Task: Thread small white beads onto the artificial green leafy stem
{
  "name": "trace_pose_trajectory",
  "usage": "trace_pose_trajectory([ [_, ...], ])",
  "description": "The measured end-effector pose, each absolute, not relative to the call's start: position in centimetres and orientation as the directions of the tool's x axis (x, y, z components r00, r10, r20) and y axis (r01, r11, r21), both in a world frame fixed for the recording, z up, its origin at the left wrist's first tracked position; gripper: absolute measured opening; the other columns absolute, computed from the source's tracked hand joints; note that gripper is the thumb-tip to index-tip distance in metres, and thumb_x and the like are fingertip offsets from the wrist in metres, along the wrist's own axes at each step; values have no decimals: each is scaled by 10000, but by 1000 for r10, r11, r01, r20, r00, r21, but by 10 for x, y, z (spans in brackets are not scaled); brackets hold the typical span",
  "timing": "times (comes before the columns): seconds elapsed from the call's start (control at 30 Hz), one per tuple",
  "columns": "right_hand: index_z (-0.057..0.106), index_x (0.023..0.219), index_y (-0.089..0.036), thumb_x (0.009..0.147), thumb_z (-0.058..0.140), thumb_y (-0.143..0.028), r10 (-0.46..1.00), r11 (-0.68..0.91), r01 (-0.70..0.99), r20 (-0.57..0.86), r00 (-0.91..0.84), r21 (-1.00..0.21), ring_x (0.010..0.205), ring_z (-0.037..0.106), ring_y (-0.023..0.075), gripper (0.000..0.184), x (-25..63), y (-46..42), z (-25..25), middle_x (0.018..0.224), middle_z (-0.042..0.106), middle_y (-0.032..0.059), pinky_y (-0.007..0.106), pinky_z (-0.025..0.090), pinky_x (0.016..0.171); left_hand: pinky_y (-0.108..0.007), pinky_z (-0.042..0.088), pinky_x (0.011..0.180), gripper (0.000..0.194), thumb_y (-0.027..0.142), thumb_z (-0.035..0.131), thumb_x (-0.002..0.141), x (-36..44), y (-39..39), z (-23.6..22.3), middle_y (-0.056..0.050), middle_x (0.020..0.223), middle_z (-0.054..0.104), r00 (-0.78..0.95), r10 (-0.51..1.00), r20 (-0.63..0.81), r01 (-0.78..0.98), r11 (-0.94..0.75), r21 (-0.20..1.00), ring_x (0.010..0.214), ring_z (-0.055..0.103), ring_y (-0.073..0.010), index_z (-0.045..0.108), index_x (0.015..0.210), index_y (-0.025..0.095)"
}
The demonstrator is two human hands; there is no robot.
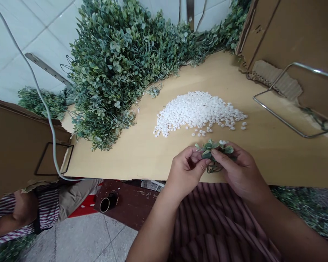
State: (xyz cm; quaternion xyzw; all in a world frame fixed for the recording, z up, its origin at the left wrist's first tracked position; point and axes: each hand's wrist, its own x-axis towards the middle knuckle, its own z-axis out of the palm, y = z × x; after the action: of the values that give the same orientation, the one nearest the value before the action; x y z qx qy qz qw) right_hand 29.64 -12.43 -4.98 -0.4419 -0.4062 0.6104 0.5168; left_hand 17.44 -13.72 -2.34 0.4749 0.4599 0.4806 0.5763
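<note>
The pile (196, 109) of small white discs lies on the desk (276, 160), most of it heaped, with a few discs loose along its near edge. Just on the near side of the pile, above the desk's front edge, is the sprig (207, 152), green-leaved, its thin stems looping down below the hands. The left hand (184, 169) pinches it from one side, thumb and fingers nearly closed. The right hand (242, 169) grips it from the other side, its thumb pressed over the leaves. One white disc (222, 142) shows at the top of the leaves, by the right hand's fingers; whether it is fixed to the sprig I cannot tell.

Left of the pile and behind it, a big heap of foliage (112, 65) runs along the wall, and a small loose sprig (153, 91) lies between the two. A carton (303, 40) with a torn edge stands to the right of the pile, and another carton (16, 145) far to its left, near a pale cable (54, 138). Beyond that carton's lower edge, well left of the pile, a co-worker's striped shirt (47, 203) is visible
</note>
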Motion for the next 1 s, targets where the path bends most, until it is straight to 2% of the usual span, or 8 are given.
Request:
trace_pose_trajectory([
  [0.07,553,765,-143,703,671,-497,992,-127,-240,-116,-59,-962,659,586,37,378,296,-124,-46,720,629,-5,113,505,612,-193,402,604,244,294,725,707,173,-138,-23,25,676,515,133,987,-89,-96,102,990,627,475,-74,561,821,153],
  [0.17,555,794,-143,636,699,-569,992,-118,-159,-108,-64,-980,655,587,41,477,298,-122,-36,716,634,2,106,505,596,-188,406,612,232,266,740,694,170,-139,-22,22,675,543,102,988,-111,-113,123,986,628,489,-71,566,792,146],
  [0.23,568,830,-142,613,711,-582,985,-126,-106,-112,-132,-986,665,590,44,512,301,-120,-32,727,637,7,104,509,598,-188,418,618,260,292,765,675,167,-138,-22,20,669,560,62,990,-125,-176,134,975,617,496,-65,585,784,139],
  [0.37,610,815,-139,661,690,-544,940,-126,-46,-105,-324,-991,715,604,51,441,309,-116,-31,767,646,15,117,531,682,-182,438,615,313,335,805,633,161,-136,-21,12,697,605,7,988,-153,-309,147,940,613,513,-59,643,819,143],
  [0.57,582,643,-119,677,639,-605,961,-148,23,-150,-232,-989,598,533,47,490,312,-117,-41,621,580,11,134,472,573,-168,411,572,316,326,831,601,157,-136,-25,23,678,601,-11,981,-195,-405,174,898,583,501,-46,686,827,159],
  [0.7,623,705,-125,642,704,-547,950,-169,-62,-146,-275,-984,634,542,52,434,310,-116,-42,672,616,13,141,488,606,-181,384,569,294,319,823,609,159,-139,-25,35,657,563,-10,980,-199,-499,168,850,540,435,-34,667,810,171],
  [0.87,631,705,-134,544,803,-469,914,-317,-338,-191,-357,-886,640,549,37,409,301,-115,-39,669,610,-8,134,501,626,-210,391,589,361,352,841,553,164,-141,-27,41,634,485,-10,983,-186,-602,142,786,574,427,-60,582,746,190],
  [1.0,594,647,-124,486,822,-485,908,-374,-373,-253,-335,-849,594,521,33,456,297,-116,-37,610,581,-15,140,483,586,-213,374,561,375,411,815,590,161,-140,-28,29,650,487,91,980,-176,-520,197,831,573,424,-70,564,754,185],
])
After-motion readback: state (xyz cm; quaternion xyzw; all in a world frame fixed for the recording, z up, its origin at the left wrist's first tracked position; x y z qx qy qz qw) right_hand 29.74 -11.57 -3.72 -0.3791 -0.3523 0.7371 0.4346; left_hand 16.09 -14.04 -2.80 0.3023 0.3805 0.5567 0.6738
